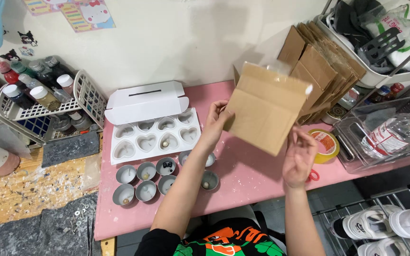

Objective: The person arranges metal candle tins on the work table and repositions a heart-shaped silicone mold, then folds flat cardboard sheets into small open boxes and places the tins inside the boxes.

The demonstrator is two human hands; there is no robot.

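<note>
A flat brown cardboard box [265,108] is hanging tilted above the pink table [243,182], before a leaning stack of brown cartons [322,66]. The left hand [216,122] is pinching its left edge; the right hand [300,156] is spreading open beneath it, apparently just clear.

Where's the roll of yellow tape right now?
In the head view, the yellow tape roll lies on the pink table at right, beyond the right hand, beside the clear plastic bin.
</note>
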